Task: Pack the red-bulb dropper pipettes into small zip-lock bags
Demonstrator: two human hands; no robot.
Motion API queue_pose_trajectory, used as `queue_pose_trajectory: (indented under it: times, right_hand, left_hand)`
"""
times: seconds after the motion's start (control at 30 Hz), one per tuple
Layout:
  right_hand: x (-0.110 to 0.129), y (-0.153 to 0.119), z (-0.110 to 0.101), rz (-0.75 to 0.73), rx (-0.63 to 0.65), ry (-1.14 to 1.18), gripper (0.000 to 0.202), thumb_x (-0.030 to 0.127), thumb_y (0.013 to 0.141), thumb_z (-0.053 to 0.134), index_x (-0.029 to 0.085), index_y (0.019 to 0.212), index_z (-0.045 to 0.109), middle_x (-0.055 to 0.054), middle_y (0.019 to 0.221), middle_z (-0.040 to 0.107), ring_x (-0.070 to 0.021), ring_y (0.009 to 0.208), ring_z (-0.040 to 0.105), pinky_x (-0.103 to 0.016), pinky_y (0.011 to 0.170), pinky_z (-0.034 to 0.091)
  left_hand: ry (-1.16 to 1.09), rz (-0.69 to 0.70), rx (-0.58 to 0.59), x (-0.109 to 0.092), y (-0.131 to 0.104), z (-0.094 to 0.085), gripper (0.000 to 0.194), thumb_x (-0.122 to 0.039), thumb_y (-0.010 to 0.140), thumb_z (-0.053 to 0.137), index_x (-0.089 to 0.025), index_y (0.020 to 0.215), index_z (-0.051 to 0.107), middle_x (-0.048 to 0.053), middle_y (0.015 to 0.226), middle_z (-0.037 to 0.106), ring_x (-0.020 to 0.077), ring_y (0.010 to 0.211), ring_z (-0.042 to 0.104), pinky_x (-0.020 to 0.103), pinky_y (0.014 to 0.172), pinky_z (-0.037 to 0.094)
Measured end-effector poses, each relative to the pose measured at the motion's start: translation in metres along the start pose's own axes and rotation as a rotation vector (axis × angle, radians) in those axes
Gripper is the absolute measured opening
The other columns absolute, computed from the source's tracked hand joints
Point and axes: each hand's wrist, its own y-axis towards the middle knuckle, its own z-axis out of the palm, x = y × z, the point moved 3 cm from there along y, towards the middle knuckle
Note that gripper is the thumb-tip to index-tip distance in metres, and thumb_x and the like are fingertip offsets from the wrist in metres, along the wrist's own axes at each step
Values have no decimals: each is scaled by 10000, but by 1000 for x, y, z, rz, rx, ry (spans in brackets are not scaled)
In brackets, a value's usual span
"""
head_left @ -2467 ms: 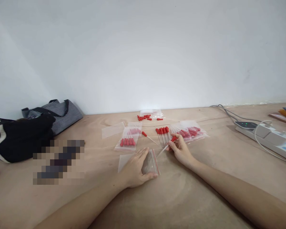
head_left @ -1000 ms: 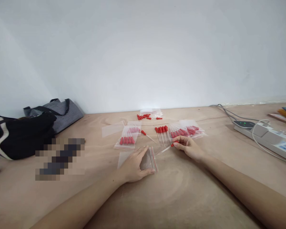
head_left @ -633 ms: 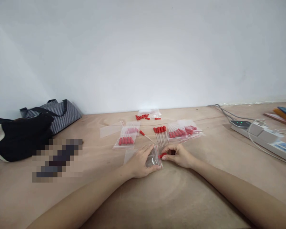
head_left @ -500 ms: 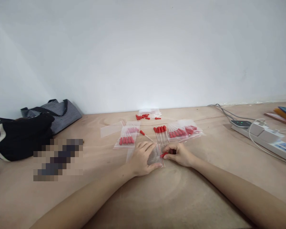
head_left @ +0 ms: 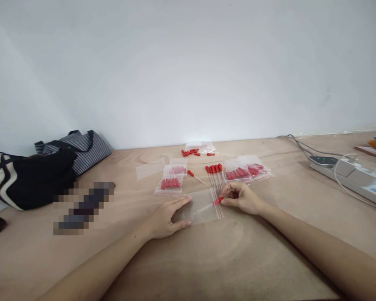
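Plywood tabletop [head_left: 238, 259] under a bare white wall carries filled packets [head_left: 172, 184], loose droppers [head_left: 214, 175] and a power strip [head_left: 347, 173] off right. Left hand [head_left: 166, 217] lies flat, fingers spread, pinning the closed end of a clear zip bag [head_left: 203, 207]. Right hand [head_left: 242, 198] pinches a red-bulbed dropper [head_left: 217, 201] at the bag's mouth, its glass stem seemingly inside. If the thin film slips or bunches, the stem could snag or pierce it.

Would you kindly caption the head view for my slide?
Left hand pins a clear bag while right hand slides in a dropper.
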Motion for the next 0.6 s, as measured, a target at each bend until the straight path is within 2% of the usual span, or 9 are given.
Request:
queue_pose_trajectory:
  times: [0.23, 0.3, 0.37, 0.47, 0.53, 0.6]
  right_hand:
    - [4, 5, 30, 9, 109, 110, 244, 351, 632, 643, 163, 654, 487, 37, 565, 507, -70, 504, 441, -196, 471, 332]
    - [5, 6, 33, 12, 84, 94, 231, 330, 637, 631, 170, 628, 465, 47, 532, 486, -72, 491, 438, -200, 474, 336]
    - [6, 8, 28, 5, 18, 36, 199, 288, 629, 628, 173, 627, 466, 44, 535, 493, -79, 497, 450, -205, 485, 349]
    - [14, 20, 9, -56, -53, -111, 73, 199, 644, 572, 170, 676, 513, 20, 608, 544, -87, 533, 473, -211, 510, 370]
    - [21, 37, -2, -93, -78, -244, 55, 150, 657, 517, 166, 702, 545, 3, 665, 575, -94, 568, 493, -216, 539, 387]
    - [26, 60, -5, -71, -105, -386, 103, 129, 652, 511, 159, 735, 564, -14, 714, 601, -108, 624, 527, -226, 586, 408]
  left_hand:
    - [-21, 11, -24, 1, -1, 0, 567, -479, 784, 491, -210, 1268, 368, 71, 1310, 400, 232, 1191, 370, 403, 980, 314]
    - [-22, 24, -27, 1, -1, 1, 559, -469, 787, 493, -217, 1269, 365, 67, 1312, 397, 228, 1193, 369, 401, 981, 314]
    - [-26, 35, -32, 1, -2, 1, 558, -464, 790, 491, -220, 1273, 357, 65, 1319, 388, 227, 1199, 360, 405, 983, 311]
    - [-30, 32, -32, 2, -2, 1, 565, -470, 787, 493, -221, 1275, 354, 66, 1322, 382, 233, 1204, 352, 416, 984, 308]
    - [-25, 26, -27, 3, -1, 1, 565, -469, 785, 495, -218, 1272, 359, 68, 1318, 388, 238, 1202, 353, 422, 984, 306]
    - [-16, 28, -24, 3, -1, 1, 562, -465, 785, 498, -209, 1268, 366, 74, 1312, 396, 239, 1200, 357, 423, 986, 302]
